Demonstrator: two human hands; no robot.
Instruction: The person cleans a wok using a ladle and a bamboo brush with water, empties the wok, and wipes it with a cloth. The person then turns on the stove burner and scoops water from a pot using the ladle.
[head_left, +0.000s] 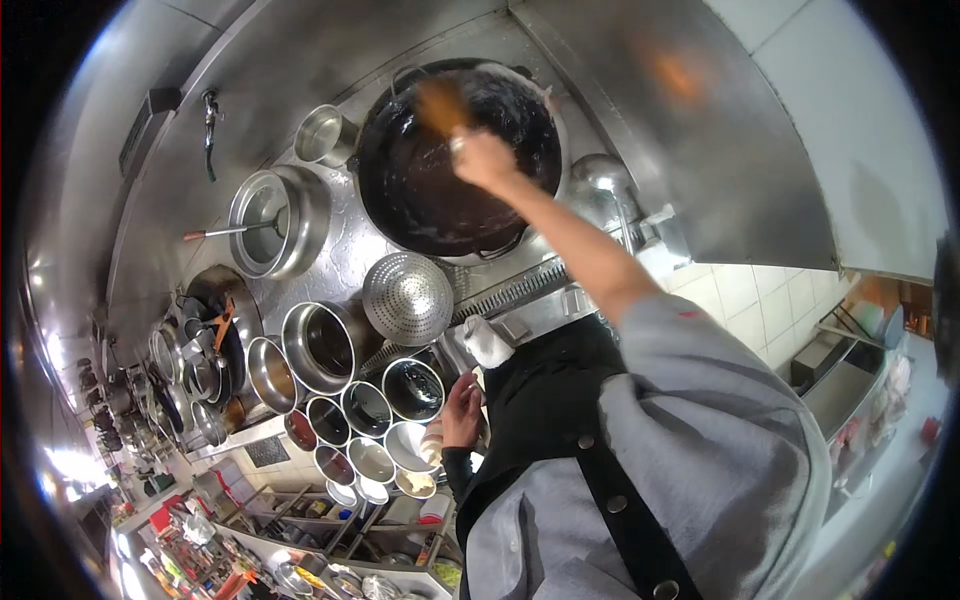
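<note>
My right hand (484, 159) reaches over a large black wok (461, 202) and grips a brush or scrubber with a brown head (442, 107), blurred by motion, so its exact kind is unclear. Dark liquid or a wet surface glistens in the wok, which has loop handles at its rim. My left hand (462, 412) hangs low in front of the black apron (540, 405), its fingers partly curled; whether it holds anything is not plain. A white cloth (486, 342) lies just above it, at the stove's front edge. A round perforated steel strainer (408, 298) rests below the wok.
Left of the wok are a small steel pot (324, 136) and a larger pot (281, 223) with a ladle across it. Several round containers (367, 409) crowd the left front. A domed steel ladle (600, 172) lies right of the wok. A wall tap (210, 127) is at upper left.
</note>
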